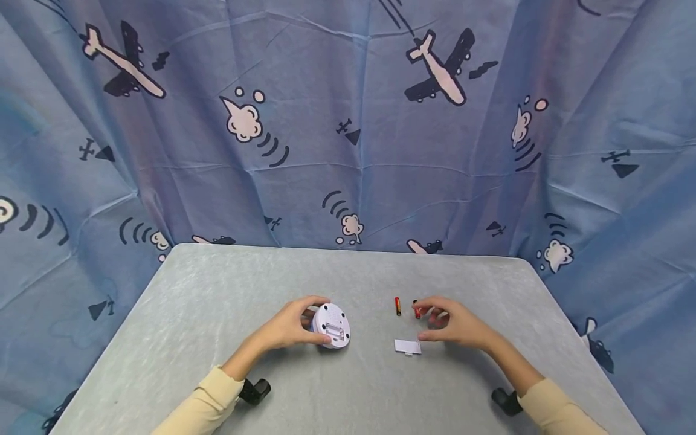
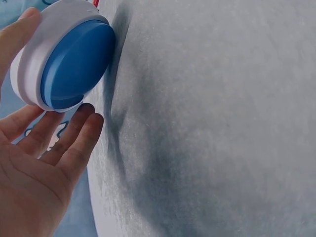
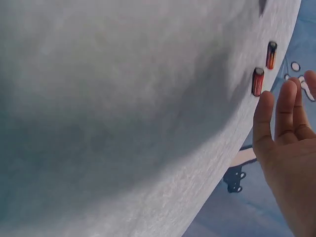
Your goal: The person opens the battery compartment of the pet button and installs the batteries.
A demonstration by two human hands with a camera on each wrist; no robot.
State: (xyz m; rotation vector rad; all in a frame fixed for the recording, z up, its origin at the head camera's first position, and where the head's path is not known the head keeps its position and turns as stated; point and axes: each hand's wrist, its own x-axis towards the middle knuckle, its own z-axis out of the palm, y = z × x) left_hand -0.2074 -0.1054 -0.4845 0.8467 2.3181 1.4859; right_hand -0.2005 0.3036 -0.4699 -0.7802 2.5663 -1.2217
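My left hand [image 1: 288,325] holds a round white device [image 1: 340,315] between thumb and fingers, its underside with dark feet and an uncovered battery compartment [image 1: 333,331] facing up. In the left wrist view the device's blue dome [image 2: 79,61] shows, tilted toward the table. My right hand [image 1: 459,323] hovers with loosely bent fingers over a red-and-black battery [image 1: 417,312]; whether a fingertip touches it I cannot tell. Left of that lies a second battery [image 1: 398,306], red and gold. A small white battery cover [image 1: 408,347] lies flat just left of the right thumb.
The table [image 1: 228,284] has a pale grey covering. Behind it and along both sides hangs a blue curtain [image 1: 304,199] printed with planes. A dark wrist mount [image 1: 254,391] sits on the left forearm, another dark mount [image 1: 507,402] on the right.
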